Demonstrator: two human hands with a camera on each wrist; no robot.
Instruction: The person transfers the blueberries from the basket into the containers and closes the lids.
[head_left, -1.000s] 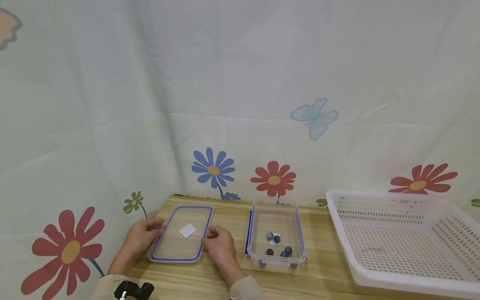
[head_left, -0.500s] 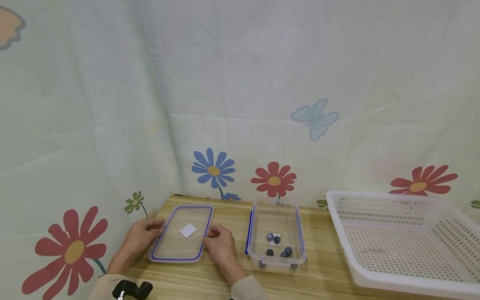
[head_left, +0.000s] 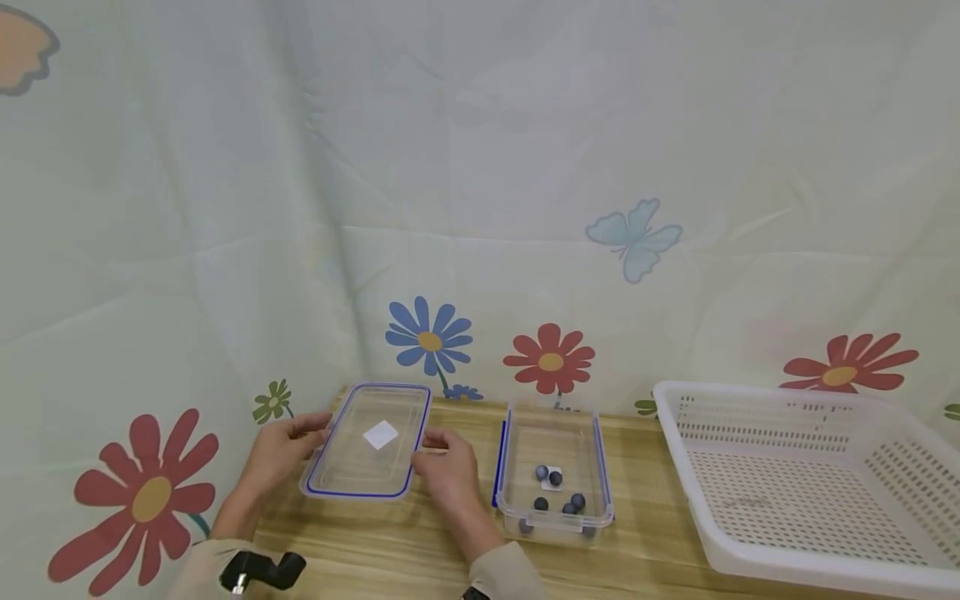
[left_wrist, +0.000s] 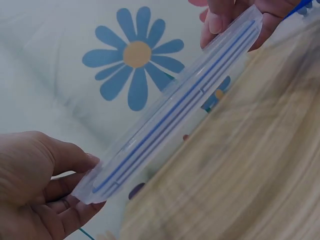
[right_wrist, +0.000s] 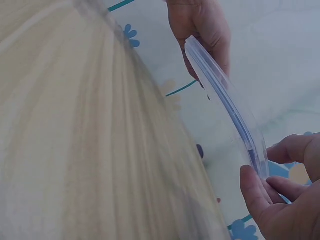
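Observation:
A clear plastic box lid (head_left: 348, 462) with a blue seal line and a white square label (head_left: 380, 434) is held up off the wooden table. My left hand (head_left: 276, 457) grips its left edge between thumb and fingers. On the opposite edge, my right hand (head_left: 452, 475) pinches the rim. Edge-on in the left wrist view, the lid (left_wrist: 175, 117) spans both hands with a gap to the tabletop. To the right stands the open clear food box (head_left: 557, 435) with blue strips along its sides. Several dark blue, blueberry-like balls (head_left: 556, 478) lie in it.
A white perforated plastic basket (head_left: 795, 492) stands at the right of the table, beyond the box. The wooden tabletop (head_left: 405, 550) ends at a curtain (head_left: 480, 167) printed with flowers, behind and to the left.
Both hands have raised the lid off the table, up and slightly away from me, since half a second ago. The box, its contents and the basket stay in place.

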